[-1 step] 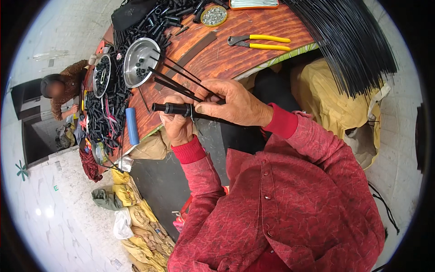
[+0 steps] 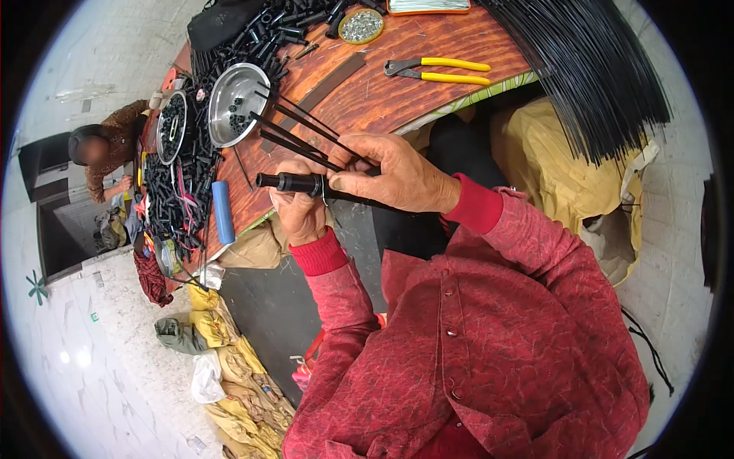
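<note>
Black rods (image 2: 306,134) fan loosely from the right hand (image 2: 397,180), pinched shut over the table edge (image 2: 428,115), while the left hand (image 2: 302,210) clasps a tube (image 2: 294,182); a slack pinch could spill them.

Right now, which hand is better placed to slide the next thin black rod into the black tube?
Probably the right hand: it already pinches the thin black rods beside the black tube, while the left hand is occupied gripping that tube.
</note>
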A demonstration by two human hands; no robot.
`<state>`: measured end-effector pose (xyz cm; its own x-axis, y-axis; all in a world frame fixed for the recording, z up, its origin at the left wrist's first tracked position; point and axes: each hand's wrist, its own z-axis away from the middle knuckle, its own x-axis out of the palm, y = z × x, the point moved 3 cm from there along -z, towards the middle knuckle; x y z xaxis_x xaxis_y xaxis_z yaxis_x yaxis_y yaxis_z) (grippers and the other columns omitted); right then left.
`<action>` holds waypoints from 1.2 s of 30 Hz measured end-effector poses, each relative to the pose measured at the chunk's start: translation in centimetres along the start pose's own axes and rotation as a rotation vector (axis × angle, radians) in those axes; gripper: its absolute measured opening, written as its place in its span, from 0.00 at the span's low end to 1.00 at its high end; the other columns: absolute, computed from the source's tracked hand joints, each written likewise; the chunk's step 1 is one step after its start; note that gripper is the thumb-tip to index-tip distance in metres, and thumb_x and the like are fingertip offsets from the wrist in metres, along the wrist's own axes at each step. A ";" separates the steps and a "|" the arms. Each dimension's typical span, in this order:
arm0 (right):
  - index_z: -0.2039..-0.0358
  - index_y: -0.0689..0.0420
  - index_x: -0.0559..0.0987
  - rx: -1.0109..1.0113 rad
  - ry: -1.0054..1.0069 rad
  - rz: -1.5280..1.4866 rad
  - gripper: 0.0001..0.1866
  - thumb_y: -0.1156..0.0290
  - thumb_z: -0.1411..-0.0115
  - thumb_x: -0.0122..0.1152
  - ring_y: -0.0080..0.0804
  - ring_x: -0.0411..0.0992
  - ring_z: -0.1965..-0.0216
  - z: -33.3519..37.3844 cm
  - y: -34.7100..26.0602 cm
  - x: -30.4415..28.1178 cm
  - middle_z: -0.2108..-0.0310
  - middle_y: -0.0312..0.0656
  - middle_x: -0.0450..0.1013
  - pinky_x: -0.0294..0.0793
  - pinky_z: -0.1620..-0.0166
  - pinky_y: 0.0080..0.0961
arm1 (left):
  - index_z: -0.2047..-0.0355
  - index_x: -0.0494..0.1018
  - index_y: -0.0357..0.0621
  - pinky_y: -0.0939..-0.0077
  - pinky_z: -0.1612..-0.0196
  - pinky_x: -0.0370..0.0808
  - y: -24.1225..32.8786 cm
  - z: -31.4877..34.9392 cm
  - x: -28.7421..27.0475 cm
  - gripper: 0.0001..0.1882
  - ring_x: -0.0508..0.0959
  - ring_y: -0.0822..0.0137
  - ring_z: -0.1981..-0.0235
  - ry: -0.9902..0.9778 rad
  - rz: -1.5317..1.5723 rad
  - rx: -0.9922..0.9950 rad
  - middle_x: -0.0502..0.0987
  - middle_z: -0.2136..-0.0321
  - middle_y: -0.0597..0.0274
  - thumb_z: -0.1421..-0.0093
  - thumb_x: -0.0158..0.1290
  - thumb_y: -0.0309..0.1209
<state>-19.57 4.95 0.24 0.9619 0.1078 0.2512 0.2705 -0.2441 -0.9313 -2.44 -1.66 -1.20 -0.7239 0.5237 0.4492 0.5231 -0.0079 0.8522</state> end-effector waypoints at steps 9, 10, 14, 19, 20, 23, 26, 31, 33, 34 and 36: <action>0.63 0.62 0.77 -0.064 0.019 0.085 0.09 0.73 0.41 0.64 0.15 0.66 0.69 -0.1 0.4 0.2 0.70 0.32 0.71 0.67 0.65 0.16 | 0.64 0.69 0.34 0.69 0.62 0.77 0.2 -0.1 0.3 0.23 0.79 0.58 0.68 -0.003 -0.026 0.043 0.76 0.67 0.49 0.52 0.70 0.32; 0.63 0.62 0.77 -0.051 0.007 0.029 0.08 0.74 0.41 0.64 0.15 0.67 0.69 -0.2 0.5 0.2 0.70 0.32 0.71 0.68 0.64 0.16 | 0.65 0.69 0.34 0.69 0.61 0.77 0.2 -0.1 0.4 0.23 0.79 0.58 0.67 -0.030 -0.005 0.034 0.75 0.67 0.50 0.52 0.71 0.32; 0.61 0.64 0.78 0.013 -0.021 0.039 0.09 0.75 0.41 0.65 0.15 0.68 0.67 -0.5 0.3 -0.2 0.69 0.32 0.74 0.70 0.62 0.16 | 0.66 0.70 0.35 0.70 0.61 0.77 -0.1 -0.1 -0.4 0.22 0.79 0.58 0.67 -0.027 0.008 0.008 0.76 0.67 0.49 0.53 0.71 0.31; 0.58 0.64 0.79 0.094 -0.066 -0.104 0.12 0.72 0.40 0.66 0.15 0.70 0.64 -0.5 1.3 -0.9 0.67 0.32 0.75 0.71 0.59 0.17 | 0.66 0.70 0.36 0.74 0.62 0.76 0.0 -0.3 0.9 0.22 0.79 0.61 0.67 -0.008 0.008 -0.022 0.77 0.65 0.49 0.53 0.71 0.31; 0.58 0.63 0.79 0.121 -0.088 -0.136 0.12 0.72 0.41 0.66 0.15 0.70 0.64 -0.5 1.3 -0.9 0.66 0.32 0.75 0.71 0.58 0.17 | 0.66 0.70 0.36 0.75 0.63 0.76 0.0 -0.3 0.7 0.21 0.79 0.62 0.67 -0.001 -0.009 -0.023 0.77 0.65 0.50 0.53 0.71 0.30; 0.59 0.62 0.79 0.129 -0.087 -0.205 0.13 0.70 0.42 0.68 0.16 0.70 0.65 -0.5 1.1 -0.6 0.67 0.32 0.75 0.71 0.58 0.17 | 0.64 0.70 0.35 0.76 0.63 0.76 0.0 -0.4 0.5 0.22 0.79 0.63 0.67 -0.001 -0.036 -0.002 0.77 0.65 0.51 0.53 0.70 0.30; 0.59 0.61 0.79 0.134 -0.082 -0.259 0.13 0.70 0.43 0.69 0.16 0.70 0.65 -0.6 1.4 -0.8 0.67 0.31 0.75 0.71 0.58 0.17 | 0.62 0.72 0.34 0.75 0.63 0.76 0.2 -0.3 1.2 0.22 0.79 0.64 0.67 0.041 -0.076 -0.024 0.77 0.64 0.51 0.53 0.70 0.30; 0.58 0.60 0.78 0.164 -0.095 -0.318 0.13 0.72 0.43 0.69 0.15 0.70 0.65 -0.5 2.0 -0.6 0.66 0.30 0.74 0.71 0.59 0.15 | 0.59 0.74 0.31 0.72 0.59 0.79 0.1 -0.4 1.0 0.21 0.80 0.60 0.64 0.021 -0.070 -0.020 0.77 0.63 0.50 0.54 0.67 0.22; 0.59 0.59 0.78 0.189 -0.114 -0.372 0.12 0.72 0.43 0.69 0.14 0.70 0.66 -0.5 2.0 -0.4 0.67 0.29 0.74 0.70 0.60 0.14 | 0.59 0.74 0.31 0.71 0.59 0.79 0.1 -0.2 0.7 0.21 0.80 0.59 0.64 0.014 -0.059 -0.024 0.77 0.63 0.49 0.55 0.66 0.21; 0.59 0.59 0.78 0.187 -0.116 -0.370 0.12 0.72 0.43 0.69 0.14 0.70 0.66 -0.5 1.8 -0.4 0.67 0.29 0.74 0.70 0.60 0.14 | 0.59 0.74 0.31 0.70 0.59 0.79 0.1 -0.1 0.7 0.21 0.81 0.58 0.64 0.009 -0.049 -0.029 0.77 0.63 0.49 0.55 0.65 0.20; 0.62 0.58 0.79 0.216 -0.117 -0.431 0.10 0.72 0.43 0.69 0.15 0.70 0.66 -0.6 1.4 -0.5 0.69 0.30 0.74 0.69 0.60 0.15 | 0.60 0.74 0.31 0.70 0.60 0.80 -0.1 -0.1 0.7 0.20 0.81 0.58 0.64 0.016 -0.063 -0.025 0.77 0.63 0.49 0.55 0.65 0.20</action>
<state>-19.61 3.96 -1.07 0.7501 0.2651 0.6059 0.6166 0.0508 -0.7856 -3.02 -1.36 -0.93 -0.7623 0.5097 0.3988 0.4651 0.0029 0.8853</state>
